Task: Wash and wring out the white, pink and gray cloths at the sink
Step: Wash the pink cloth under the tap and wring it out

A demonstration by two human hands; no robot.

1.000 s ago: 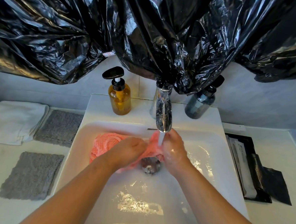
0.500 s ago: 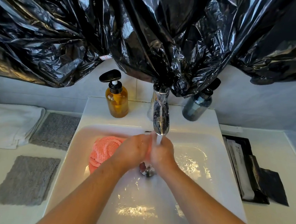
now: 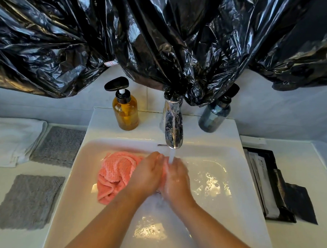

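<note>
A pink cloth [image 3: 116,172] lies bunched at the left of the white sink [image 3: 80,188], with one end drawn in between my hands. My left hand [image 3: 148,174] and my right hand [image 3: 176,178] are held close together around that end, right under the water running from the chrome tap [image 3: 173,127]. Only a thin strip of pink shows between the palms. Two gray cloths lie flat on the counter to the left, one near [image 3: 27,201] and one farther back [image 3: 58,145]. A folded white cloth [image 3: 10,139] sits at the far left.
An amber soap pump bottle [image 3: 125,110] and a dark bottle [image 3: 214,115] stand on the sink's back ledge, either side of the tap. Black plastic sheeting [image 3: 153,38] hangs low over the tap. A black tray with sachets [image 3: 267,184] lies on the counter to the right.
My hands have come together under the stream, covering the drain. The loose part of the pink cloth has bunched up to the left.
</note>
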